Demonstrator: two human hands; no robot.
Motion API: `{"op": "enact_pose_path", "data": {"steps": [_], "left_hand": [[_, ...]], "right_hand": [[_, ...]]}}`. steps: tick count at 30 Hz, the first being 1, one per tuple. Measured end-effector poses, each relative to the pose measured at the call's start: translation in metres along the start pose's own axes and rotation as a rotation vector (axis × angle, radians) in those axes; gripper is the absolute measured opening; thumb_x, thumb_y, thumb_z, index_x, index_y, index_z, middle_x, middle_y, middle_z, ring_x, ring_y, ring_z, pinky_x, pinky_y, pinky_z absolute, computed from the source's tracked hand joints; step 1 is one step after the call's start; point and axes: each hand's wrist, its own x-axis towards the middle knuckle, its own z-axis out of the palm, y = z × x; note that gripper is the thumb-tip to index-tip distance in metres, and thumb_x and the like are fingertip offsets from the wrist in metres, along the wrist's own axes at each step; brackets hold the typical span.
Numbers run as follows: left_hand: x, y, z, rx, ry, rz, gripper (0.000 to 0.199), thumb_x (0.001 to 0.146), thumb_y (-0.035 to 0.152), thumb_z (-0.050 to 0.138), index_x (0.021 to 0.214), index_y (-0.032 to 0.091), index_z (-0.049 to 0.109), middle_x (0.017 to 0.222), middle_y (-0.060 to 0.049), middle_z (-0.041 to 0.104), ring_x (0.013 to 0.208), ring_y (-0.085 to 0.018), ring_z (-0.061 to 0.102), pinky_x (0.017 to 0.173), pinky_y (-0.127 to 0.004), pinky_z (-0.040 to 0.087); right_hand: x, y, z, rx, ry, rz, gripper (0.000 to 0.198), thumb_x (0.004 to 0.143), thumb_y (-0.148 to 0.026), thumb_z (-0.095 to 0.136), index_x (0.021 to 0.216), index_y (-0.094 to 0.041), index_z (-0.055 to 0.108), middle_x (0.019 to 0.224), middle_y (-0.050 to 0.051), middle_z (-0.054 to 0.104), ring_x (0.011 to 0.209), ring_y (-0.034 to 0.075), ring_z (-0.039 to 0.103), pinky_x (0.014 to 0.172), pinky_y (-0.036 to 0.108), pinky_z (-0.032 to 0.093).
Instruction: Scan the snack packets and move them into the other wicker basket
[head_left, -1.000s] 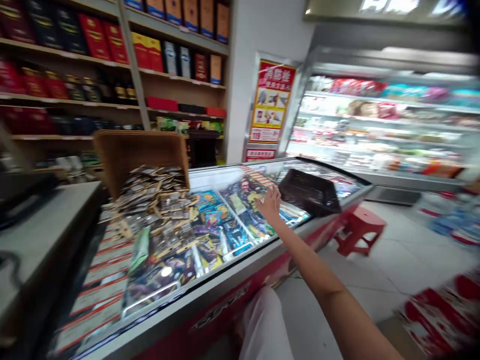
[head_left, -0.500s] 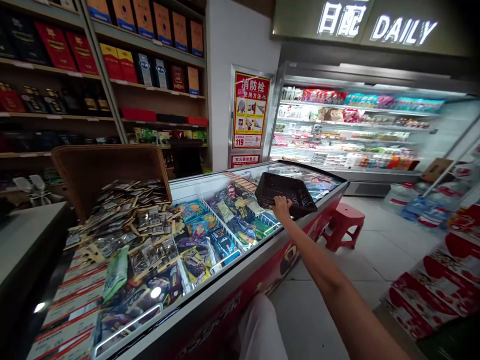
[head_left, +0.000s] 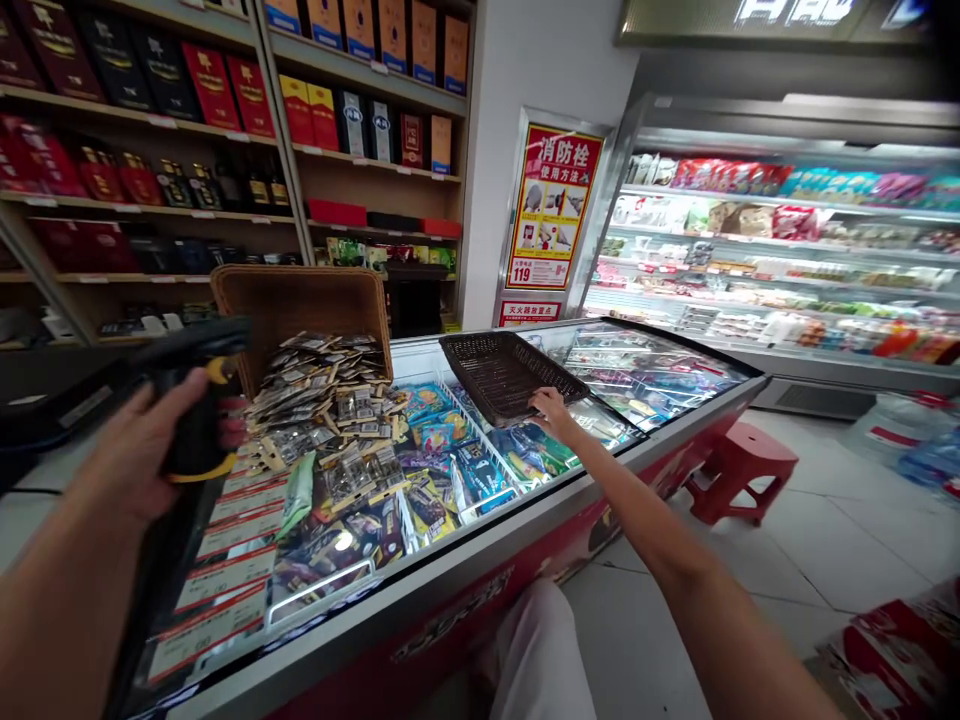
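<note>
My left hand (head_left: 154, 440) is closed around the grip of a black and yellow barcode scanner (head_left: 196, 430), slightly blurred, held up over the left end of the freezer. My right hand (head_left: 553, 408) grips the near rim of a shallow dark woven basket (head_left: 499, 372), which sits tilted on the freezer top with nothing visible in it. Between the two hands a heap of small clear-and-tan packets (head_left: 322, 390) spills from a larger brown basket (head_left: 300, 290) lying on its side. A pale green packet (head_left: 298, 492) lies at the heap's near edge.
The glass-topped chest freezer (head_left: 465, 545) holds bagged frozen goods in wire dividers. Red price labels (head_left: 232, 545) line its left end. A red stool (head_left: 742, 470) stands on the floor to the right. Shelves of boxed bottles (head_left: 225, 95) and a lit fridge (head_left: 750, 250) are behind.
My left hand has come into view with the barcode scanner. My right hand has brought the dark basket left over the freezer, and the view has turned left.
</note>
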Motion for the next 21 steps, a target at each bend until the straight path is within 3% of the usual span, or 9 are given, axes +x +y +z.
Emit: {"op": "enact_pose_path", "data": {"steps": [2, 4, 9, 13, 17, 21], "left_hand": [[0.005, -0.005, 0.024, -0.169, -0.108, -0.071, 0.055, 0.066, 0.057, 0.094, 0.097, 0.022, 0.064, 0.072, 0.003, 0.070, 0.050, -0.012, 0.056, 0.045, -0.022, 0.046], [0.008, -0.015, 0.051, -0.192, -0.109, -0.047, 0.068, 0.048, 0.056, 0.101, 0.092, 0.022, 0.061, 0.067, 0.005, 0.066, 0.048, -0.011, 0.053, 0.041, -0.021, 0.041], [0.017, -0.060, 0.090, -0.154, -0.084, 0.030, 0.061, 0.053, 0.059, 0.095, 0.087, 0.022, 0.060, 0.064, 0.005, 0.062, 0.046, -0.012, 0.051, 0.039, -0.024, 0.038], [0.026, -0.086, 0.087, -0.031, -0.181, 0.039, 0.053, 0.062, 0.059, 0.092, 0.082, 0.021, 0.062, 0.064, 0.002, 0.063, 0.046, -0.012, 0.050, 0.041, -0.026, 0.038], [0.028, -0.091, 0.071, 0.078, -0.252, 0.059, 0.049, 0.070, 0.059, 0.089, 0.085, 0.019, 0.063, 0.062, 0.003, 0.062, 0.046, -0.012, 0.049, 0.043, -0.024, 0.037], [0.023, -0.094, 0.059, 0.135, -0.264, 0.083, 0.049, 0.075, 0.060, 0.085, 0.089, 0.019, 0.062, 0.062, 0.004, 0.061, 0.045, -0.012, 0.050, 0.044, -0.024, 0.036]], "right_hand": [[-0.005, 0.003, -0.003, 0.000, -0.022, -0.048, 0.022, 0.106, -0.033, 0.059, 0.110, -0.018, 0.075, 0.116, 0.018, 0.073, 0.125, 0.034, 0.059, 0.109, 0.048, 0.043], [-0.011, 0.003, -0.003, -0.026, -0.056, -0.079, 0.020, 0.106, -0.028, 0.059, 0.111, -0.016, 0.074, 0.114, 0.018, 0.074, 0.116, 0.032, 0.063, 0.106, 0.047, 0.046], [-0.012, -0.013, 0.010, -0.142, -0.014, -0.062, 0.019, 0.107, -0.023, 0.056, 0.116, -0.017, 0.072, 0.109, 0.016, 0.073, 0.106, 0.030, 0.065, 0.099, 0.042, 0.046], [0.006, -0.025, 0.017, -0.124, -0.008, -0.032, 0.015, 0.105, -0.023, 0.061, 0.114, -0.017, 0.071, 0.111, 0.015, 0.074, 0.107, 0.029, 0.065, 0.100, 0.041, 0.041], [0.022, -0.035, 0.006, -0.056, -0.063, 0.037, 0.022, 0.106, -0.034, 0.061, 0.113, -0.017, 0.071, 0.115, 0.017, 0.075, 0.114, 0.031, 0.064, 0.106, 0.043, 0.035], [0.046, -0.086, 0.000, 0.043, 0.131, 0.090, 0.051, 0.102, -0.053, 0.064, 0.136, -0.014, 0.066, 0.147, 0.023, 0.064, 0.138, 0.036, 0.053, 0.119, 0.049, 0.028]]}}
